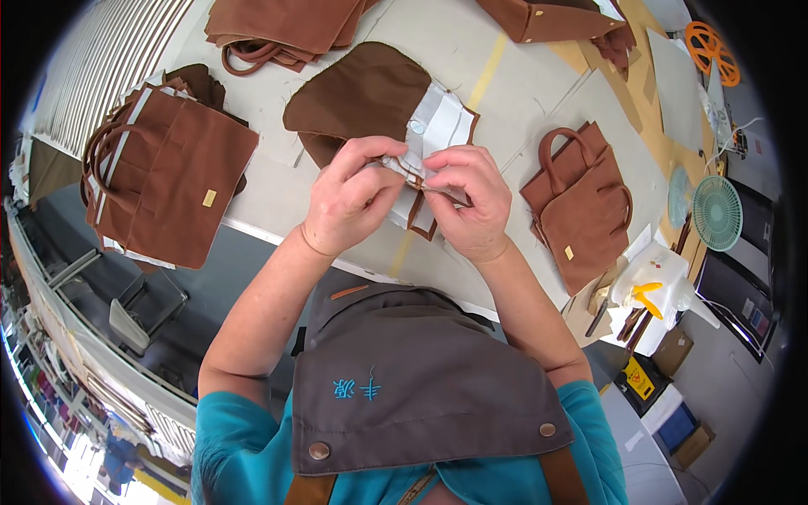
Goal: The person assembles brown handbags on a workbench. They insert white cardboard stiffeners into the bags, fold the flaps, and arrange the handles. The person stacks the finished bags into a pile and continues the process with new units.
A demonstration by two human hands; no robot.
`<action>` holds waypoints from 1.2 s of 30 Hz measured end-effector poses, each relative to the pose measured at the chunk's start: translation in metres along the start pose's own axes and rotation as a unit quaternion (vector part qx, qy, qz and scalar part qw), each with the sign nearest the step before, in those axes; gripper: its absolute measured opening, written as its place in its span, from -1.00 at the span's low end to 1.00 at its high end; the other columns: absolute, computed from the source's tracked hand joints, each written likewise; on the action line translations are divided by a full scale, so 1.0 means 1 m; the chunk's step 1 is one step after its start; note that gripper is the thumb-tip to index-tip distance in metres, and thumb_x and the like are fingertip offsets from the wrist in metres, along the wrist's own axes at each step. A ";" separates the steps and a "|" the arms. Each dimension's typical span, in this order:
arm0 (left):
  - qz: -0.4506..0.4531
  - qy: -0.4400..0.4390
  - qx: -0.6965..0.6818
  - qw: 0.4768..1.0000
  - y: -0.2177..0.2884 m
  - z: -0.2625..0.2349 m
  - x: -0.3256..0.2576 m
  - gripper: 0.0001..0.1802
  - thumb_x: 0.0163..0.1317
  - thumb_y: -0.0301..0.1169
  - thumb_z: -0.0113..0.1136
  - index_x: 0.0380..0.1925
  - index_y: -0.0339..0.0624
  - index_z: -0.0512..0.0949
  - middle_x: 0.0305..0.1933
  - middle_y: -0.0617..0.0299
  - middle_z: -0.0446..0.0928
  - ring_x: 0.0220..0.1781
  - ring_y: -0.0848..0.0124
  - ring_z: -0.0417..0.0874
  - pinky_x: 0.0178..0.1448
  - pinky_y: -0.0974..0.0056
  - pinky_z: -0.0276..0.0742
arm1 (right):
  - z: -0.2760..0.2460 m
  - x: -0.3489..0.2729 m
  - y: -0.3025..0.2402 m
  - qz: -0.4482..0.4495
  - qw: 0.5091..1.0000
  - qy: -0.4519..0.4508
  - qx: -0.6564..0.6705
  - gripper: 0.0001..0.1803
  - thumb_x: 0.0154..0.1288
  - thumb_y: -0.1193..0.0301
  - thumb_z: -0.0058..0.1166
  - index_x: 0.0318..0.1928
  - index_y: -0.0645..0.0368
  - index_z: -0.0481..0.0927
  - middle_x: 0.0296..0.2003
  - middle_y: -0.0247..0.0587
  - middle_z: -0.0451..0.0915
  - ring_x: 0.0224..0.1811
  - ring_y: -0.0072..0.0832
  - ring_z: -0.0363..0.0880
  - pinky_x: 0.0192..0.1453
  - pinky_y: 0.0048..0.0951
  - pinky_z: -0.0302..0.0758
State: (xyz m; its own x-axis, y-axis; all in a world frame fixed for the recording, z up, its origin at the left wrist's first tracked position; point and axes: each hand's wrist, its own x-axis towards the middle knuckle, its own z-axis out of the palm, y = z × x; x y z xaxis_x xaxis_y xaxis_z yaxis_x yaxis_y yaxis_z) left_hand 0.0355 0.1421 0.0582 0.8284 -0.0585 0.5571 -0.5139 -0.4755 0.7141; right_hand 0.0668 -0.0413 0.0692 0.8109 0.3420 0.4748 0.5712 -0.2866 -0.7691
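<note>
Before me on the table lies an unfinished handbag (pixel 362 93), its dark brown side showing along with white backing (pixel 448 122) and brown edges. My left hand (pixel 352 198) is closed, thumb and fingers pinching the white-and-brown edge of this piece. Right beside it, my right hand (pixel 473 202) pinches the same edge, its fingertips a short way from the left ones. What exactly sits between the fingertips is too small to make out. A small round whitish spot (pixel 417 126) shows on the backing just above the hands.
Stacked brown handbags (pixel 181 172) sit at the table's left edge, and another handbag (pixel 585 219) lies to the right. More brown bag pieces (pixel 278 25) are at the far side. A white bottle (pixel 661 278), yellow-handled tool (pixel 646 299) and green fan (pixel 717 213) stand at right.
</note>
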 end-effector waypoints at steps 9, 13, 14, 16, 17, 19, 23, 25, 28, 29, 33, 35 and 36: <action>0.006 -0.023 0.007 1.000 0.004 -0.001 0.013 -0.75 -0.15 -0.72 0.37 -0.47 -0.21 0.54 -0.03 0.05 0.58 -0.24 0.33 0.63 -0.35 0.36 0.53 | 0.000 0.000 0.003 0.030 1.000 0.010 -0.001 -0.72 -0.07 0.67 0.29 -0.27 0.17 0.67 -0.23 -0.23 0.72 -0.21 -0.31 0.66 -0.12 -0.37 0.55; -0.013 -0.026 0.000 1.000 0.007 -0.006 0.018 -0.75 -0.10 -0.73 0.37 -0.43 -0.23 0.56 -0.02 0.02 0.57 -0.23 0.33 0.63 -0.25 0.34 0.56 | 0.002 0.002 0.003 0.122 0.992 0.004 0.029 -0.84 0.10 0.61 0.28 -0.27 0.19 0.69 -0.29 -0.22 0.73 -0.30 -0.39 0.68 -0.21 -0.44 0.57; -0.023 -0.021 -0.011 0.999 0.009 -0.007 0.019 -0.76 -0.08 -0.73 0.36 -0.42 -0.24 0.56 -0.02 0.02 0.57 -0.22 0.32 0.63 -0.22 0.33 0.57 | 0.002 0.002 0.004 0.163 0.986 0.004 0.039 -0.88 0.14 0.59 0.27 -0.27 0.20 0.69 -0.31 -0.22 0.73 -0.33 -0.42 0.69 -0.23 -0.46 0.57; -0.044 0.067 0.014 0.997 0.014 -0.014 0.013 -0.78 0.03 -0.70 0.32 -0.33 -0.23 0.57 -0.08 0.13 0.56 -0.30 0.37 0.60 -0.17 0.34 0.56 | 0.004 0.003 0.003 0.166 0.984 -0.008 0.063 -0.91 0.24 0.57 0.24 -0.23 0.24 0.70 -0.31 -0.22 0.74 -0.32 -0.56 0.67 -0.24 -0.56 0.57; -0.072 0.111 0.026 0.991 0.012 -0.020 0.001 -0.80 0.07 -0.69 0.32 -0.32 -0.24 0.56 -0.11 0.15 0.57 -0.28 0.41 0.59 -0.14 0.35 0.54 | 0.003 0.004 0.003 0.176 0.982 -0.025 0.069 -0.89 0.25 0.58 0.23 -0.20 0.26 0.70 -0.28 -0.23 0.74 -0.28 -0.62 0.66 -0.19 -0.60 0.56; -0.181 0.146 -0.015 0.972 0.011 -0.029 -0.034 -0.84 0.15 -0.65 0.30 -0.29 -0.27 0.55 -0.17 0.19 0.57 -0.26 0.47 0.58 -0.09 0.38 0.51 | 0.003 0.002 0.003 0.188 0.979 -0.037 0.075 -0.89 0.26 0.58 0.23 -0.20 0.27 0.70 -0.29 -0.24 0.74 -0.28 -0.64 0.66 -0.19 -0.61 0.57; -0.441 0.060 -0.142 0.884 0.031 -0.027 -0.105 -0.90 0.33 -0.51 0.22 -0.21 -0.29 0.52 -0.32 0.27 0.57 -0.24 0.57 0.52 -0.10 0.42 0.46 | 0.012 -0.006 0.003 0.200 0.974 -0.024 0.102 -0.90 0.22 0.53 0.27 -0.25 0.25 0.71 -0.36 -0.23 0.74 -0.38 -0.58 0.69 -0.27 -0.57 0.60; -0.513 0.019 -0.211 0.832 0.039 -0.019 -0.106 -0.80 0.41 -0.35 0.14 -0.17 -0.29 0.51 -0.28 0.24 0.58 -0.25 0.54 0.53 -0.10 0.40 0.47 | 0.014 -0.003 0.004 0.202 0.973 -0.024 0.110 -0.90 0.22 0.53 0.28 -0.25 0.26 0.71 -0.36 -0.23 0.74 -0.38 -0.59 0.69 -0.27 -0.58 0.60; -0.587 -0.030 -0.285 0.757 0.041 -0.008 -0.094 -0.59 0.48 -0.12 0.02 -0.05 -0.31 0.49 -0.18 0.16 0.58 -0.26 0.47 0.56 -0.09 0.34 0.48 | 0.011 -0.002 0.003 0.211 0.971 -0.038 0.106 -0.90 0.21 0.52 0.29 -0.25 0.26 0.71 -0.37 -0.24 0.74 -0.38 -0.60 0.68 -0.26 -0.59 0.60; -0.598 -0.040 -0.299 0.742 0.038 -0.005 -0.091 -0.54 0.47 -0.07 0.01 0.00 -0.31 0.47 -0.14 0.14 0.58 -0.24 0.45 0.57 -0.09 0.33 0.48 | 0.012 -0.002 0.003 0.215 0.969 -0.037 0.113 -0.90 0.21 0.52 0.29 -0.26 0.26 0.71 -0.37 -0.25 0.74 -0.38 -0.60 0.68 -0.26 -0.59 0.60; -0.624 -0.045 -0.339 0.703 0.026 0.011 -0.073 -0.46 0.44 -0.05 0.05 0.14 -0.31 0.41 0.02 0.13 0.56 -0.13 0.41 0.61 -0.08 0.29 0.50 | 0.013 0.001 0.006 0.222 0.965 -0.049 0.134 -0.91 0.21 0.52 0.29 -0.27 0.27 0.72 -0.37 -0.26 0.74 -0.37 -0.63 0.67 -0.24 -0.59 0.60; -0.635 0.007 -0.386 0.669 0.029 0.017 -0.060 -0.48 0.44 -0.10 0.08 0.18 -0.30 0.39 0.05 0.16 0.55 -0.06 0.42 0.60 -0.09 0.27 0.52 | 0.012 0.000 0.006 0.232 0.961 -0.052 0.142 -0.91 0.21 0.53 0.29 -0.27 0.27 0.72 -0.36 -0.26 0.74 -0.36 -0.64 0.67 -0.24 -0.58 0.60; -0.639 0.033 -0.409 0.650 0.029 0.019 -0.056 -0.48 0.44 -0.12 0.09 0.20 -0.29 0.38 0.07 0.17 0.55 -0.03 0.42 0.60 -0.09 0.26 0.52 | 0.012 0.000 0.006 0.237 0.959 -0.053 0.147 -0.91 0.21 0.53 0.29 -0.26 0.27 0.72 -0.36 -0.26 0.74 -0.35 -0.64 0.67 -0.23 -0.58 0.60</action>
State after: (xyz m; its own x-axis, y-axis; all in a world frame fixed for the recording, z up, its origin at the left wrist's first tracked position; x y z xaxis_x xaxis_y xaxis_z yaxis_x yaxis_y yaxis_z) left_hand -0.0213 0.1153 0.0400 0.6974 -0.0236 -0.7163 0.6170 0.5283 0.5833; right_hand 0.0691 -0.0326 0.0597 0.9440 0.3297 0.0073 0.0683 -0.1736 -0.9825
